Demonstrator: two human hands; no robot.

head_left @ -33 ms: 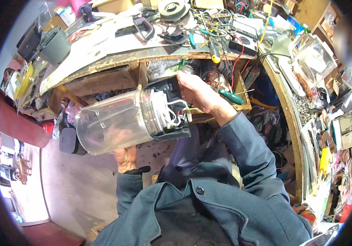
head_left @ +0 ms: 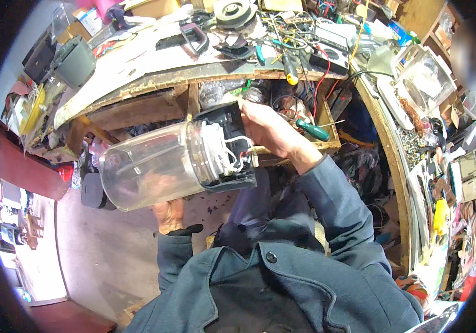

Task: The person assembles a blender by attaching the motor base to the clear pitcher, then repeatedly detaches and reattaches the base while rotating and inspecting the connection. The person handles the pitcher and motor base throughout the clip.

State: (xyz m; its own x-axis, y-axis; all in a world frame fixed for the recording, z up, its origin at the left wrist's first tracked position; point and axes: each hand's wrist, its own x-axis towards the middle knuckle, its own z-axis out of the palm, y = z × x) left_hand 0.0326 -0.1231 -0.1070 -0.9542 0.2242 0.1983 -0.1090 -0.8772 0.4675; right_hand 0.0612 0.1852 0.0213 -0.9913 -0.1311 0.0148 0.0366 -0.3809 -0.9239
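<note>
Blue-grey buttoned jacket — long sleeves, a black cuff beneath.

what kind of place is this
Most likely a small repair workshop. A cluttered wooden workbench holds screwdrivers, pliers and loose wires, and the person's hands hold a clear blender jar with its black base opened, wiring showing.

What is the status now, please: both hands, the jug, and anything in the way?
Left hand under the clear jug, gripping it. Right hand on its black base, white wires exposed. Jug lies sideways, off the cluttered workbench. Nothing between the hands.
</note>
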